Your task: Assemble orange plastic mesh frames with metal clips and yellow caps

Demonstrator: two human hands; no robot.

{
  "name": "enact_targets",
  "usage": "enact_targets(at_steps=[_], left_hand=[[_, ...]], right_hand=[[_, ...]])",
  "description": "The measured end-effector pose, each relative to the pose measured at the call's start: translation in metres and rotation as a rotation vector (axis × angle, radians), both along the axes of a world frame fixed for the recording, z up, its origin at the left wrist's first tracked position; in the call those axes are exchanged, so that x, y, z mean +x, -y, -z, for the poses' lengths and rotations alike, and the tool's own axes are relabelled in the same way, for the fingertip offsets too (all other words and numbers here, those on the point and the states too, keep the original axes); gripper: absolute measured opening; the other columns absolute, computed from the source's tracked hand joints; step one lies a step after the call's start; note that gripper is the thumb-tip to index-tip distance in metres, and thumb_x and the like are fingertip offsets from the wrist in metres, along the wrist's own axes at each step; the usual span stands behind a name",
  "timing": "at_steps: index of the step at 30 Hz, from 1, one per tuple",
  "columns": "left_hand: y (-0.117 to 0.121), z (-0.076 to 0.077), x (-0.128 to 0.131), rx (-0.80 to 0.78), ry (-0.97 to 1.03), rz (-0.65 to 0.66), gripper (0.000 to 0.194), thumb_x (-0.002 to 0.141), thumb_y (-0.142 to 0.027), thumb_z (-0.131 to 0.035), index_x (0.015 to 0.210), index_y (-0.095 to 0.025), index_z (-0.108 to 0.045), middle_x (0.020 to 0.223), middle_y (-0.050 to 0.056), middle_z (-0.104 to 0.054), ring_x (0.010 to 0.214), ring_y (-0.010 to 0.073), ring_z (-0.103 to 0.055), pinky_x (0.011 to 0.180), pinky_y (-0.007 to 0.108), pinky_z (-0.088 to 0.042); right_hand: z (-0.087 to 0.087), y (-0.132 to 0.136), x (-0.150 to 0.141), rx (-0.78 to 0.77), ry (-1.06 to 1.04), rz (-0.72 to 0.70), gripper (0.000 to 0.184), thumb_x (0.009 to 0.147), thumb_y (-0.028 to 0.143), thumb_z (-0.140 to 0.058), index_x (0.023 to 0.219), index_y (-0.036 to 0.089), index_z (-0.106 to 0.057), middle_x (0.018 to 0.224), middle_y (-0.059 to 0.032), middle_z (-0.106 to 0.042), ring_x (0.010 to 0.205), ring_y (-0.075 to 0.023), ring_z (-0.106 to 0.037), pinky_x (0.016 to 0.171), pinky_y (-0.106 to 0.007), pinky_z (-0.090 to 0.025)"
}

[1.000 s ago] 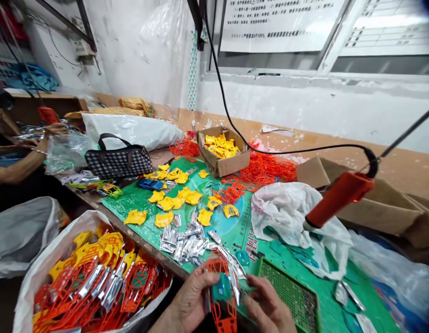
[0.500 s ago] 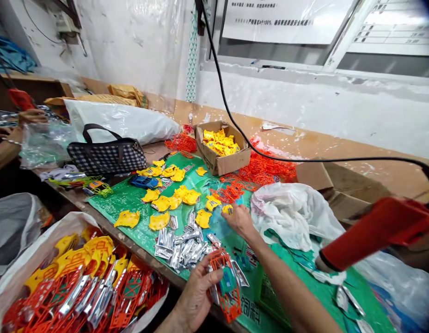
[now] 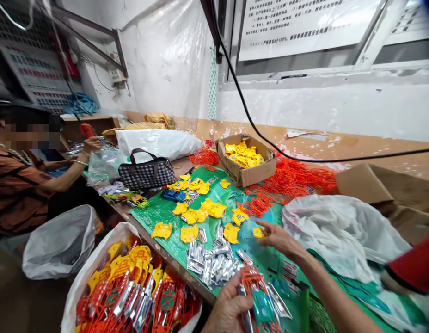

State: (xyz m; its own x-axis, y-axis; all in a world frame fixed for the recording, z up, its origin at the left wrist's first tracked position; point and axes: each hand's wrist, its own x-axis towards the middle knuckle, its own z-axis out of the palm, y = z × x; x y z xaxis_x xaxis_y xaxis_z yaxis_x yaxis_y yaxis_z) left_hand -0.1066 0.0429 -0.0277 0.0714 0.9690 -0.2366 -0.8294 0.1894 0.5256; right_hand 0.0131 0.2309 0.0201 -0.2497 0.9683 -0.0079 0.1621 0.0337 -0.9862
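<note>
On the green mat [image 3: 150, 213], right of the silver parts [image 3: 214, 259], a yellow shell [image 3: 258, 232] lies at the fingertips of the right hand [image 3: 283, 239], the nearer hand; those fingers reach out loosely extended, and whether they pinch the shell I cannot tell. The left hand [image 3: 230, 303] grasps a red frame [image 3: 251, 278] bearing a green body [image 3: 263, 306], its long axis pointing roughly forward, so the shell lies ahead of that grip.
</note>
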Motion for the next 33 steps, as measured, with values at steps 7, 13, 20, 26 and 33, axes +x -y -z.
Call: enact_targets(at_steps=[7, 13, 20, 26, 33], left_hand=[[0.025, -0.045, -0.005, 0.059, -0.309, 0.055, 0.056, 0.073, -0.009, -0.074, 0.126, -0.023, -0.065, 0.121, 0.007, -0.071, 0.113, 0.0257, -0.063, 0.099, 0.033, -0.047], [0.042, -0.045, 0.014, 0.276, -0.888, -0.025, 0.047, 0.075, -0.002, -0.067, 0.116, -0.025, -0.072, 0.129, 0.007, -0.066, 0.128, 0.0277, -0.052, 0.117, 0.036, -0.028], [0.057, -0.044, 0.026, 0.823, -1.471, 0.05, 0.073, 0.08, 0.004, -0.046, 0.146, -0.028, -0.04, 0.143, 0.009, -0.054, 0.129, 0.0288, -0.052, 0.112, 0.046, -0.034], [0.061, -0.04, 0.039, 0.84, -1.535, -0.071, 0.064, 0.086, -0.002, -0.043, 0.144, -0.029, -0.043, 0.141, 0.009, -0.057, 0.124, 0.0291, -0.055, 0.108, 0.046, -0.036], [0.057, -0.045, 0.034, 1.011, -1.707, 0.029, 0.067, 0.087, -0.004, -0.045, 0.15, -0.024, -0.034, 0.137, 0.012, -0.059, 0.117, 0.0284, -0.06, 0.101, 0.041, -0.044]], right_hand=[[-0.023, 0.119, 0.049, -0.266, -0.382, -0.115, 0.07, 0.044, 0.014, -0.087, 0.111, 0.026, -0.068, 0.101, -0.0043, -0.072, 0.095, -0.0229, -0.064, 0.081, -0.034, -0.05], [0.005, 0.186, 0.061, -0.232, -0.577, 0.035, 0.073, 0.045, 0.013, -0.09, 0.112, 0.03, -0.068, 0.117, -0.0042, -0.068, 0.108, -0.026, -0.062, 0.091, -0.037, -0.049], [0.025, 0.213, 0.072, -0.233, -0.623, 0.182, 0.082, 0.037, 0.012, -0.093, 0.111, 0.033, -0.068, 0.125, -0.0031, -0.065, 0.115, -0.0274, -0.06, 0.096, -0.037, -0.049], [0.031, 0.221, 0.08, -0.212, -0.66, 0.192, 0.085, 0.038, 0.016, -0.094, 0.116, 0.035, -0.066, 0.125, -0.0034, -0.065, 0.115, -0.0282, -0.061, 0.097, -0.039, -0.05], [0.037, 0.222, 0.082, -0.15, -0.613, 0.182, 0.083, 0.04, 0.017, -0.094, 0.116, 0.033, -0.067, 0.128, -0.0045, -0.061, 0.122, -0.0286, -0.055, 0.104, -0.039, -0.045]])
